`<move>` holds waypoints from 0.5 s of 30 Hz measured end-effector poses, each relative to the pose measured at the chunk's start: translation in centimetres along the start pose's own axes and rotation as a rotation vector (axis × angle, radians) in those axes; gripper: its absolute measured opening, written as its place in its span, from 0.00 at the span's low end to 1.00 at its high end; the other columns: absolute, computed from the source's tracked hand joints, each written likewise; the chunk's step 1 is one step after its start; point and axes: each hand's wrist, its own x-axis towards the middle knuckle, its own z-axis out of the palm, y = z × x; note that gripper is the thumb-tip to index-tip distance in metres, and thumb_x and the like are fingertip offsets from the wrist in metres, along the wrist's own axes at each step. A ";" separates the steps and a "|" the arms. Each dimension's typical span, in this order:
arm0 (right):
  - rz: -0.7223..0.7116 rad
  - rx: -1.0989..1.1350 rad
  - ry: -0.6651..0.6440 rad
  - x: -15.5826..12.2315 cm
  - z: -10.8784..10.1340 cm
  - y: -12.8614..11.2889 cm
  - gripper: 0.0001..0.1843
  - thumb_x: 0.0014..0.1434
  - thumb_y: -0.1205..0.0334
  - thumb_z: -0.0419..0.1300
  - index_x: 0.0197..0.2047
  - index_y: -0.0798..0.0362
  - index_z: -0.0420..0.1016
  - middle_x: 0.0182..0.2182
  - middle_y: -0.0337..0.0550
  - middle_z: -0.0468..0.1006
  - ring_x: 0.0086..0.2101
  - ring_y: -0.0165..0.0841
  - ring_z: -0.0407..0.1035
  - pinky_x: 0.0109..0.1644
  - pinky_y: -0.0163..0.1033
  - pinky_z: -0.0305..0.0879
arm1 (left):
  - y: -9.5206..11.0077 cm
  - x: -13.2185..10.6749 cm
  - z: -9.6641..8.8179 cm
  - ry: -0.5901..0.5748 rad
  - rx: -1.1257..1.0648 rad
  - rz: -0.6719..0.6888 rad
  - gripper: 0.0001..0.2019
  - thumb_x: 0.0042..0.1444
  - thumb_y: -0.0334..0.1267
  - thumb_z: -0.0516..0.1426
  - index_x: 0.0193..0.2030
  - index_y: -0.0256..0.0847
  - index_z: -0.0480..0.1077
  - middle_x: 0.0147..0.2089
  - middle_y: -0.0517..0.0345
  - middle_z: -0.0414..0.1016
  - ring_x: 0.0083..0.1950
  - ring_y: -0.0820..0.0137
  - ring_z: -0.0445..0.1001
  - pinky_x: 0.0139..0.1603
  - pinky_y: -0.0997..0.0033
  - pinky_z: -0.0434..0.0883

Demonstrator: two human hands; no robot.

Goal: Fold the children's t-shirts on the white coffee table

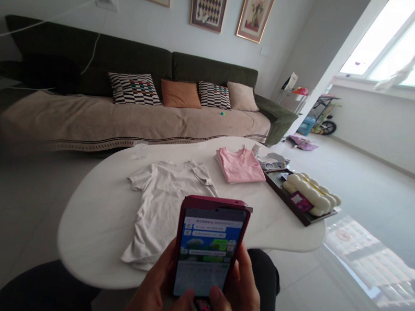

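Note:
Both hands hold up a phone (209, 246) in a dark red case, its screen lit and facing me. My left hand (152, 295) wraps its left edge, thumb at the screen's bottom. My right hand (242, 304) grips the right edge, thumb near the lower screen. Behind the phone a white T-shirt (162, 201) lies spread on the white table (100, 222). A folded pink shirt (240, 165) rests farther back on the table.
A dark tray (295, 204) with a pale ribbed cushion-like object (313, 192) sits at the table's right end. A small glass (140, 149) stands at the far edge. A green sofa (130, 95) with pillows lies beyond; tiled floor surrounds the table.

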 end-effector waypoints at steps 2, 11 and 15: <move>-0.012 -0.018 0.005 -0.1 0.0 0.1 0.30 0.60 0.55 0.58 0.64 0.41 0.56 0.57 0.44 0.70 0.55 0.38 0.66 0.57 0.43 0.64 | 0.0 -0.1 0.1 0.015 -0.005 0.003 0.38 0.53 0.43 0.61 0.66 0.48 0.47 0.56 0.42 0.70 0.42 0.60 0.76 0.29 0.73 0.73; -0.051 -0.161 0.008 0.0 -0.3 1.1 0.34 0.59 0.58 0.59 0.66 0.42 0.52 0.57 0.46 0.69 0.53 0.38 0.67 0.58 0.43 0.63 | 0.5 0.3 -0.2 -0.015 -0.073 0.005 0.38 0.53 0.46 0.60 0.67 0.46 0.46 0.53 0.44 0.72 0.41 0.60 0.76 0.26 0.72 0.73; -0.017 -0.118 0.035 0.1 0.0 0.6 0.31 0.60 0.57 0.58 0.65 0.42 0.55 0.55 0.44 0.72 0.51 0.37 0.69 0.53 0.41 0.67 | 1.2 0.4 0.0 0.003 -0.075 -0.045 0.34 0.52 0.44 0.62 0.63 0.44 0.54 0.50 0.45 0.74 0.42 0.58 0.76 0.25 0.72 0.75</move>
